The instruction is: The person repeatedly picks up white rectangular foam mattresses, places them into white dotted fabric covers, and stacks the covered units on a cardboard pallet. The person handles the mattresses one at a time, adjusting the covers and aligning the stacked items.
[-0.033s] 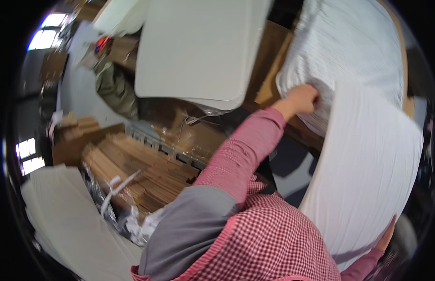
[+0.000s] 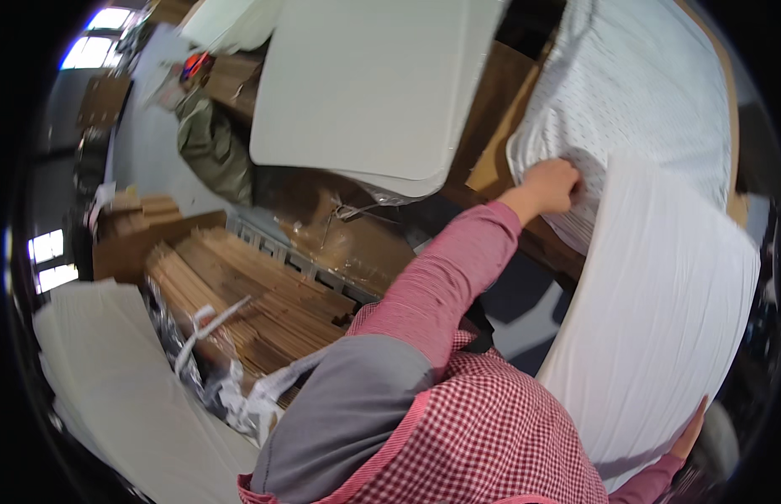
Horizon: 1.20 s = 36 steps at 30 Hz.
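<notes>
My left hand (image 2: 552,186) reaches up and to the right in a pink checked sleeve, fingers curled onto the edge of a white dotted fabric cover (image 2: 634,92) lying over a brown board (image 2: 491,168). A large white ribbed sheet (image 2: 659,319) stands tilted in front of me at the right. My right hand (image 2: 689,433) grips its lower edge, with only the fingers showing. The sheet's top edge overlaps the dotted cover just right of my left hand.
A big white rounded panel (image 2: 373,84) leans at top centre. Bundled wooden slats (image 2: 247,294) and a cardboard box (image 2: 130,239) lie at the left, white sheets (image 2: 113,386) at the lower left. A person in an olive jacket (image 2: 210,147) bends over at the upper left.
</notes>
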Tool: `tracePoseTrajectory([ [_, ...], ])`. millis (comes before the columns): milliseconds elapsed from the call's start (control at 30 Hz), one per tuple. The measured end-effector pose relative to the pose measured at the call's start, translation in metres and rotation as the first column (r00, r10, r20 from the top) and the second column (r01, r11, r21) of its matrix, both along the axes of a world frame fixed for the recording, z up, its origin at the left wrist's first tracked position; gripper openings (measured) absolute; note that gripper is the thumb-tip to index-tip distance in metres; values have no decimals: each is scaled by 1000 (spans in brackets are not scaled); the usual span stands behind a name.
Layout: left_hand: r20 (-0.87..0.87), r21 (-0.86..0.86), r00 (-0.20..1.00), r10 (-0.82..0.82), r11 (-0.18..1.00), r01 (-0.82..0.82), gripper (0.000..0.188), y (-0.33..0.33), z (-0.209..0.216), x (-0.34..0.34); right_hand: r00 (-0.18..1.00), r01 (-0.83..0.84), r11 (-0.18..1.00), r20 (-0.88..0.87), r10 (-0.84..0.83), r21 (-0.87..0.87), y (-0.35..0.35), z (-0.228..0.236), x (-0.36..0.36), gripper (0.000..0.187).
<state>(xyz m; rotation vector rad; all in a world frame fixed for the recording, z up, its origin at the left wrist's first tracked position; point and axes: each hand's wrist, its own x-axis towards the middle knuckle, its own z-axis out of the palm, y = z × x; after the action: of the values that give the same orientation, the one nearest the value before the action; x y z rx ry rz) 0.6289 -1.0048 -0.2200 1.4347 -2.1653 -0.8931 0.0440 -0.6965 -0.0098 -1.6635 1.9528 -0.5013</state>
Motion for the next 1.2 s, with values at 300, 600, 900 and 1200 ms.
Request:
tracePoseTrajectory([
  [300, 98, -104, 995, 23, 995, -13, 29, 11, 6, -8, 509, 479, 757, 562, -652, 445, -52, -35, -16, 56],
  [600, -21, -58, 993, -115, 992, 114, 22, -1, -1, -1, 552, 629, 698, 436, -711, 342, -53, -55, -40, 53],
  [900, -227, 330, 969, 101, 944, -21, 30, -14, 9, 2, 655, 615, 746, 362, -664, 256, -53, -47, -29, 52],
  [1200, -311, -59, 949, 59, 995, -81, 19, -156, 181, -27, 807, 506, 845, 250, -535, 173, -111, -24, 60, 56],
])
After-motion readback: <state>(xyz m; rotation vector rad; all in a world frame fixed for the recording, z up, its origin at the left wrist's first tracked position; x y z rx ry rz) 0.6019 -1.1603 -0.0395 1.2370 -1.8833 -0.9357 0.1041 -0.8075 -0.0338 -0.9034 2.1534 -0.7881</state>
